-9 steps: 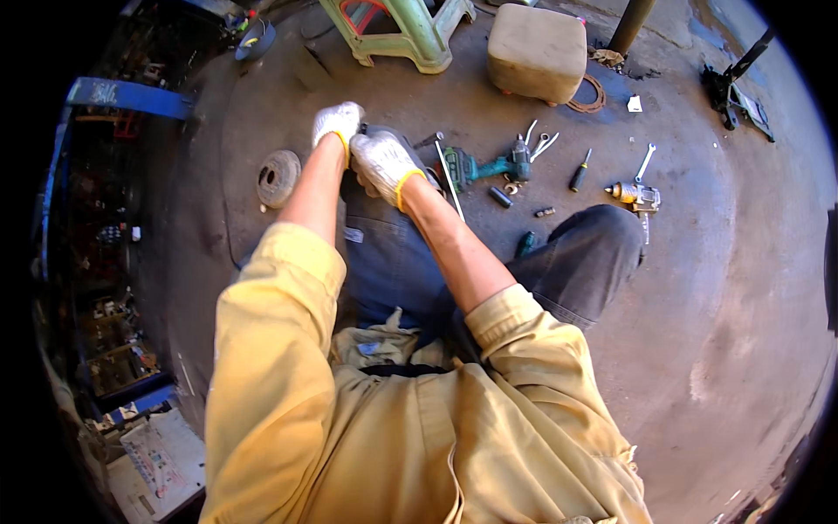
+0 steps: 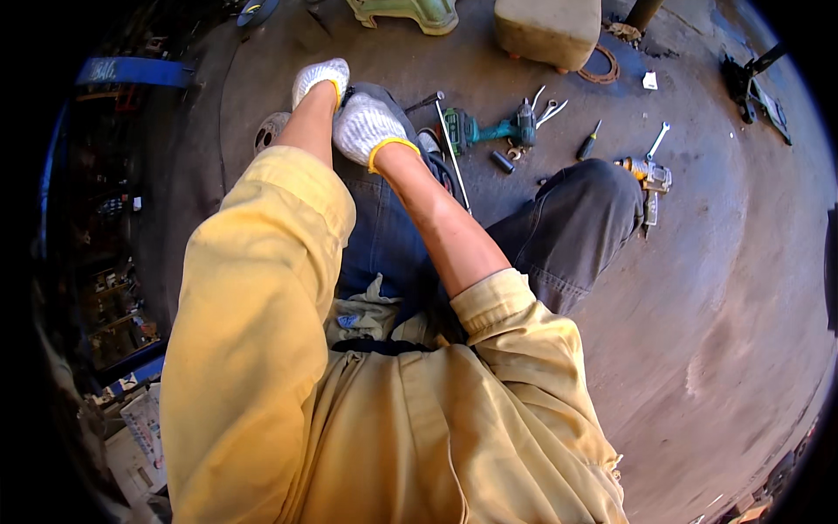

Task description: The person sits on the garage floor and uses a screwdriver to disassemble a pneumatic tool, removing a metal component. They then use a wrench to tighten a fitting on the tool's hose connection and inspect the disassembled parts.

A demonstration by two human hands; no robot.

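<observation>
Both my hands wear white knit gloves with yellow cuffs. My left hand point(image 2: 320, 82) is curled beyond my left knee area, its fingertips turned away from view. Close beside it, a little nearer and to the right, my right hand point(image 2: 367, 131) is closed too, back of the glove upward. What they grip is hidden beneath them. A dark grey rounded thing point(image 2: 384, 94) shows just past my right hand; I cannot tell its kind. A round metal disc with holes point(image 2: 270, 132) lies left of my left forearm, partly covered by it.
Right of my hands lie a long thin metal bar point(image 2: 453, 157), a green cordless impact wrench point(image 2: 493, 131), a black socket point(image 2: 502, 162), a screwdriver point(image 2: 589, 141), a spanner point(image 2: 658, 141) and a yellow-silver power tool point(image 2: 648, 175). A padded stool point(image 2: 546, 31) and green plastic stool point(image 2: 410, 12) stand ahead.
My hands have come slightly apart, the right one nearer to me and the left one a little away. The whole view has shifted, so the floor things sit higher or further right.
</observation>
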